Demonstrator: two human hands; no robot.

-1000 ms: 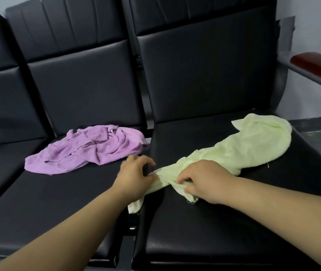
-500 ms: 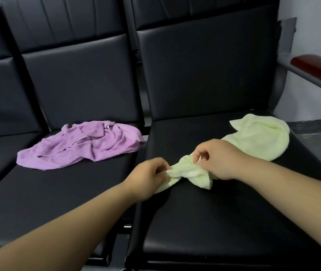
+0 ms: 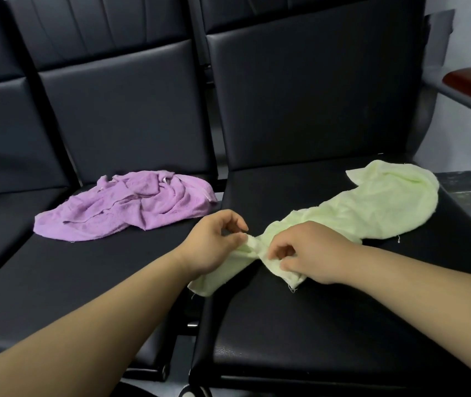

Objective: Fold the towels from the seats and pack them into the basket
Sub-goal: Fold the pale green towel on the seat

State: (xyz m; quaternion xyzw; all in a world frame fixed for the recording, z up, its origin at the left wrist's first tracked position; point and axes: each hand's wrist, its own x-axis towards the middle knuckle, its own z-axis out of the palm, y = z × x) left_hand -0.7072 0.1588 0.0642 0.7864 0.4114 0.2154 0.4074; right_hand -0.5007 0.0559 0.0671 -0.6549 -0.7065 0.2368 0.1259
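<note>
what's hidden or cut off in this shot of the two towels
Head view only.
Basket: nowhere in frame.
Green towel: the gathered stretch is covered by the left hand and right hand pinching it.
Purple towel: its own crumples hide its edges.
Armrest: cut off by the right edge.

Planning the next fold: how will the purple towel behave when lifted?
Probably floppy: the purple towel lies crumpled in soft creases on the seat. Likely light, since the left hand and right hand hold the similar green towel with mere pinches.
</note>
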